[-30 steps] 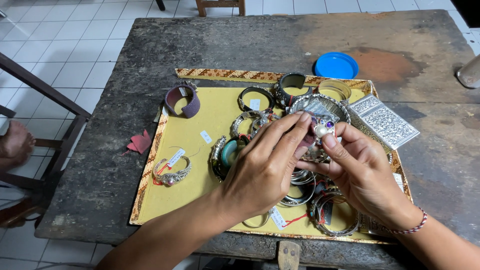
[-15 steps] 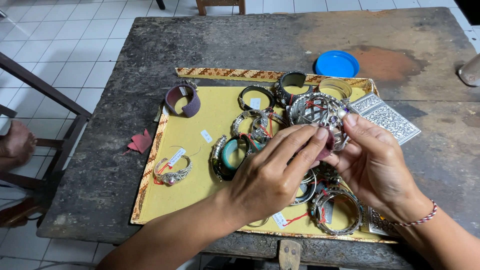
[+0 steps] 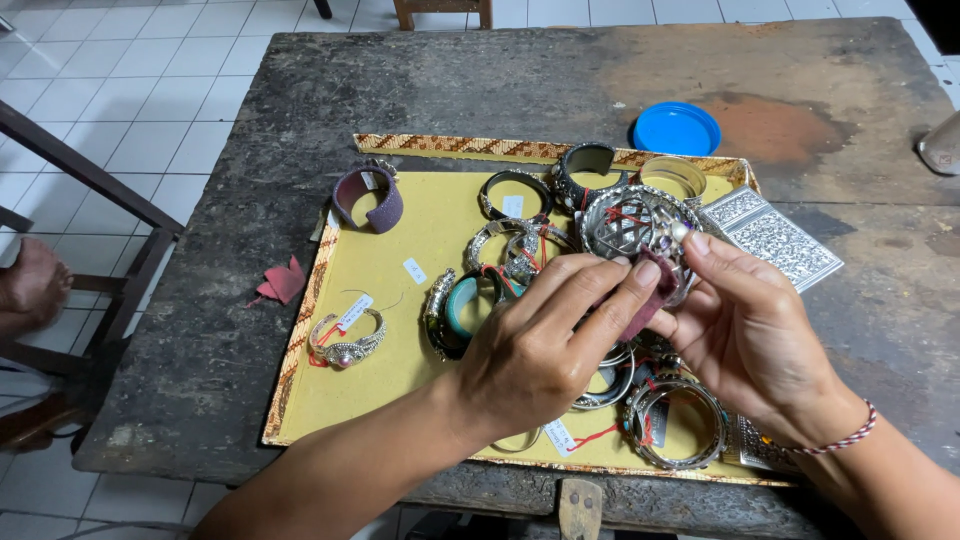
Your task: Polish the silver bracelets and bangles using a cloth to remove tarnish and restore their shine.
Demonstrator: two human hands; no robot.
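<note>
Now the filigree silver bangle [image 3: 640, 232] is held higher above the yellow tray [image 3: 400, 390] than a moment ago, pinched in the right hand [image 3: 750, 335]. A maroon cloth [image 3: 645, 300], gripped by the left hand [image 3: 545, 345], has been brought against its rim, so rubbing appears underway.

This looks like a small jewellery workshop or stall, though little of the room shows. A worn, stained dark bench [image 3: 300, 100] carries a yellow-lined tray [image 3: 400, 380] of tagged silver bangles [image 3: 345, 340], standing on a white tiled floor [image 3: 120, 90] beside a wooden chair frame [image 3: 80, 180].
</note>
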